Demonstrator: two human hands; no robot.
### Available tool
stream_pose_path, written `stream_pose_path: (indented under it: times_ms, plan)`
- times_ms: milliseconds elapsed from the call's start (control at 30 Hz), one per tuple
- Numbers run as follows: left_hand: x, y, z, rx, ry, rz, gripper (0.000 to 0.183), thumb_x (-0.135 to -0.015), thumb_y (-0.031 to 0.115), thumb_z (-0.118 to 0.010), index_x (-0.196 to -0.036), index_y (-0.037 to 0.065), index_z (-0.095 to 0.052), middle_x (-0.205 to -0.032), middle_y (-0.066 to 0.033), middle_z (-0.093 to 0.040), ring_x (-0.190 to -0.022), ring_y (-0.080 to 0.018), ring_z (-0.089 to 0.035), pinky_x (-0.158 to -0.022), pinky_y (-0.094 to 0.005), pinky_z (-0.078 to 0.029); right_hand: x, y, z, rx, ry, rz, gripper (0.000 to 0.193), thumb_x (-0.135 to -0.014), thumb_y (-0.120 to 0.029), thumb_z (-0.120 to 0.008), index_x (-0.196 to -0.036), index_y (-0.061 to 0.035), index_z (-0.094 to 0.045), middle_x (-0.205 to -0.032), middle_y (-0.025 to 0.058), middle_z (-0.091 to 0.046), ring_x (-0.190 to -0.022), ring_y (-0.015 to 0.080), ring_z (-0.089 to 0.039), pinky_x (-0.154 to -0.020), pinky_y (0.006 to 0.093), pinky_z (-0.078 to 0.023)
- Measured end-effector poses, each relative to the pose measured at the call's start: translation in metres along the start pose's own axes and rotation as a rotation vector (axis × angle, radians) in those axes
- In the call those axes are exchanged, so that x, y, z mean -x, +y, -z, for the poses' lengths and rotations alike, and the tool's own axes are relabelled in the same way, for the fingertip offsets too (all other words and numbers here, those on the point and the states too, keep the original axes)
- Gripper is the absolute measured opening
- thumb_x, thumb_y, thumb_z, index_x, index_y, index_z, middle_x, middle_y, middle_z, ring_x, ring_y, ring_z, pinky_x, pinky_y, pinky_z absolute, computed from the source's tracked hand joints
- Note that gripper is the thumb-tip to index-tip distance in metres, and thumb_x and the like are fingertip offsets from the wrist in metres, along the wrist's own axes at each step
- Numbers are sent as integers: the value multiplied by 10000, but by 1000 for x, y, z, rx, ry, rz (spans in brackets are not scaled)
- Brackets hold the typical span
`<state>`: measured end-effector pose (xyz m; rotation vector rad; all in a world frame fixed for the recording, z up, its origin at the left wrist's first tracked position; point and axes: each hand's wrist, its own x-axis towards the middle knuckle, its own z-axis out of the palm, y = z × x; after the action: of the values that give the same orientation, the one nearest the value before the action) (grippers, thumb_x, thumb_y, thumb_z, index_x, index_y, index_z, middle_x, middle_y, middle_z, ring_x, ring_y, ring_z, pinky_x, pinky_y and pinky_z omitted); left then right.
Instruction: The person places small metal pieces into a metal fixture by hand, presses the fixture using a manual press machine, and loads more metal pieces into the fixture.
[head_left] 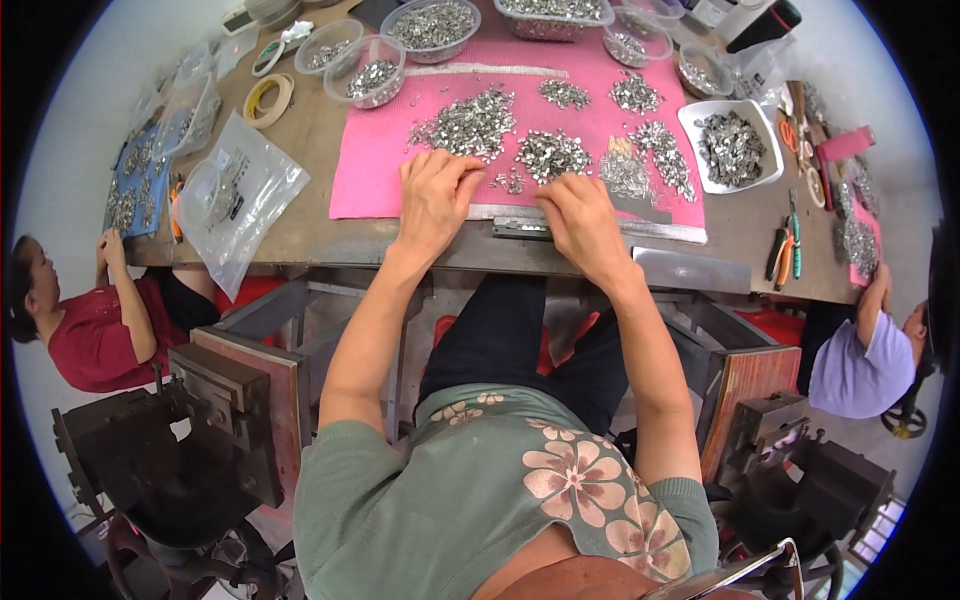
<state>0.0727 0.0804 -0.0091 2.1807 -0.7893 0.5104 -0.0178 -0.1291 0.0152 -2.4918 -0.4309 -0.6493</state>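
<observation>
My left hand (436, 200) is at the near edge of a large heap of small silvery metal parts (470, 122). Its fingers are closed toward the thumb, and whatever they pinch is too small to make out. Just above a narrow metal fixture (520, 229) at the table's front edge, my right hand (585, 228) has its fingers drawn together; their tips hide anything between them. Between the hands lie a tiny cluster of parts (508, 181) and a rounder heap (553, 155). All these heaps rest on a pink mat (375, 180).
Further right are a bundle of thin metal pins (625, 175), a white tray of parts (688, 118) and pliers (778, 255). Filled plastic tubs (372, 80) line the back. A plastic bag (265, 180) and tape roll (268, 101) sit left. Co-workers sit on both sides.
</observation>
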Motion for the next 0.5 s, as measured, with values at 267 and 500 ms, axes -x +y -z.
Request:
stream_pose_path:
  times_ms: [267, 500]
  plan:
    - [-11, -6, -2, -140, -136, -131, 97, -890, 170, -737, -954, 100, -718, -879, -26, -624, -894, -231, -572, -914, -411, -371, -22, 17, -25, -8, -3, -80, 110, -847, -91, -741, -936, -43, -697, -852, 105, -639, -838, 303, -615, -785, 420, -456]
    - [-10, -12, -6, -201, -97, -210, 67, -898, 140, -720, -942, 94, -699, -883, -32, -615, -887, -235, -572, -905, -412, -378, -12, 20, 4, -165, -118, -214, 96, -839, -84, -753, -862, -11, -695, -790, 118, -638, -785, 322, -625, -728, 425, -481]
